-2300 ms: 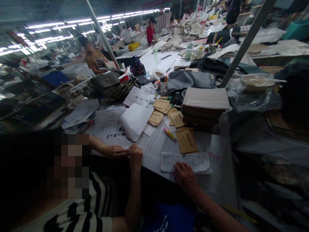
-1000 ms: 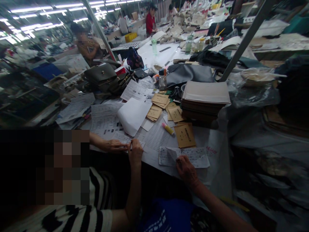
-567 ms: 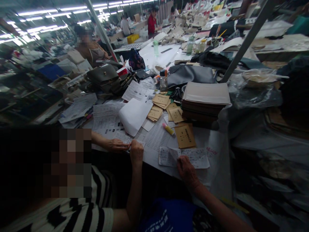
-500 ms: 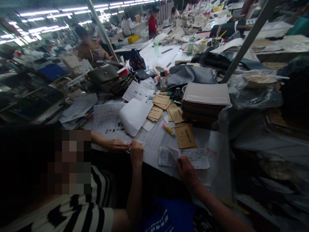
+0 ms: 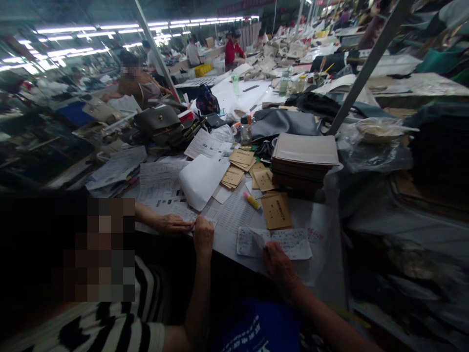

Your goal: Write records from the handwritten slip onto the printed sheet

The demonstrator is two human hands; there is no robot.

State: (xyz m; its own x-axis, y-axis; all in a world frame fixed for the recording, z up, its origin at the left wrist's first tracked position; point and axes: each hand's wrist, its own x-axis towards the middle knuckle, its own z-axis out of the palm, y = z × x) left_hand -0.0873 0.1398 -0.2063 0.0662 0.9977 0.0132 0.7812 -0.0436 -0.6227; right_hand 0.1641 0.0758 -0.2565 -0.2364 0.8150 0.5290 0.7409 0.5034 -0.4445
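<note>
The right hand rests at the near edge of the counter, its knuckles up and its fingers curled onto the lower edge of a handwritten slip. The slip lies flat on the counter just ahead of the hand, with one flap of it standing up beside the fingertips. Whether the fingers pinch that flap or only press on the paper cannot be told from here. The left hand is out of view. Just beyond the slip lies a brown envelope, and a yellow highlighter with a pink cap sits near its left corner. Farther back are more brown envelopes fanned in a loose pile, a curled white sheet and printed forms spread to the left. To the right of the envelopes stands a thick stack of grey boards. At the left sits a co-worker in a striped top, both of this person's hands on the papers — one hand flat, the other hand closed just beside it, touching or nearly so. Behind, an olive handbag and a small bottle stand among the clutter, and a slanted metal pole rises at the right.
</note>
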